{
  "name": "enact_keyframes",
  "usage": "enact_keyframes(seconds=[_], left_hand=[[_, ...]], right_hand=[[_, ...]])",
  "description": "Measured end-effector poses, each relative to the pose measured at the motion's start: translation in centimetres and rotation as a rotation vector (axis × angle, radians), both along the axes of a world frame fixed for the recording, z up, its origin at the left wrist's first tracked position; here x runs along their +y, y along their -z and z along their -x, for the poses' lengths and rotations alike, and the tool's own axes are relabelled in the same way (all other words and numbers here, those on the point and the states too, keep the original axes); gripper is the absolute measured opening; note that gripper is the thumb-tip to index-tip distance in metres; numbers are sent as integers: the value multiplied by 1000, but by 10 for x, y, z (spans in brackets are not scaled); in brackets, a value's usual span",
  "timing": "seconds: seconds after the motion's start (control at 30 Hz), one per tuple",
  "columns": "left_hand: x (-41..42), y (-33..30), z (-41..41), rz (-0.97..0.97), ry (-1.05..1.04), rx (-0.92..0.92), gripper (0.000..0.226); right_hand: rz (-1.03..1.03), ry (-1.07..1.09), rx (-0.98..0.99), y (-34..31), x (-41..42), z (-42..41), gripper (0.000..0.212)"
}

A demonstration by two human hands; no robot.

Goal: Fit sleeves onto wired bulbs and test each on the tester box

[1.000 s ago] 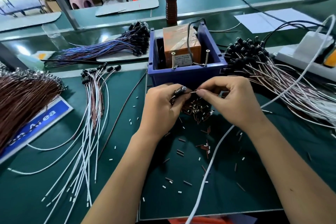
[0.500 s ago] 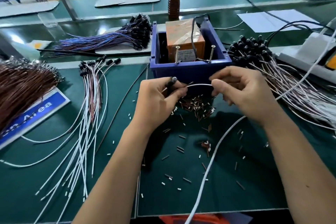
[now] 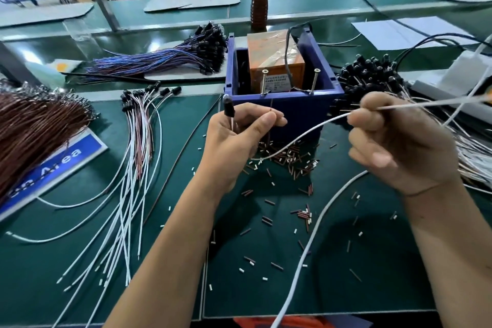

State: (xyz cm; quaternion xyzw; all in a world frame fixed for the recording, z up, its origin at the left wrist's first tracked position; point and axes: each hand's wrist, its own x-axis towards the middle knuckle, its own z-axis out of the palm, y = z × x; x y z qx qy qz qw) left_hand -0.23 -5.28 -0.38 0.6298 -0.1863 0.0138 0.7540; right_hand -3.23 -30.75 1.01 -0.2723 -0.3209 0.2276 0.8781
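1. At centre, above the green mat (image 3: 266, 287): left hand (image 3: 234, 141) holds a black bulb (image 3: 228, 109) upright, gripped low in the curled fingers; thumb and forefinger pinch a thin brown lead (image 3: 271, 110).
2. At 3 o'clock of it: right hand (image 3: 399, 146), fingers curled, pinches a white wire (image 3: 306, 134) that sags back toward the left hand.
3. At 12 o'clock, just behind both hands: blue tester box (image 3: 292, 104) with an orange unit (image 3: 274, 61) inside.
4. Below the box: loose sleeves (image 3: 290, 160), brown and white, scattered on the mat.
5. At 9 o'clock: sleeved bulbs (image 3: 138, 146) laid in a row.
6. At 2 o'clock: heap of black bulbs (image 3: 370, 74).
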Motion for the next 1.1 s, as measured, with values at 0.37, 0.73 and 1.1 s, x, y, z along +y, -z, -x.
enact_keyframes(seconds=[0.37,0.73,1.1], left_hand=[[2,-15,12,191,502,-54,12],[8,-16,9,236,574,-15,12],[7,-12,4,156,355,38,25]], right_hand=[[573,209,-118,10,38,-3,20],[660,503,-7,9,55,-3,17],[860,400,-193,13,54,0,19]])
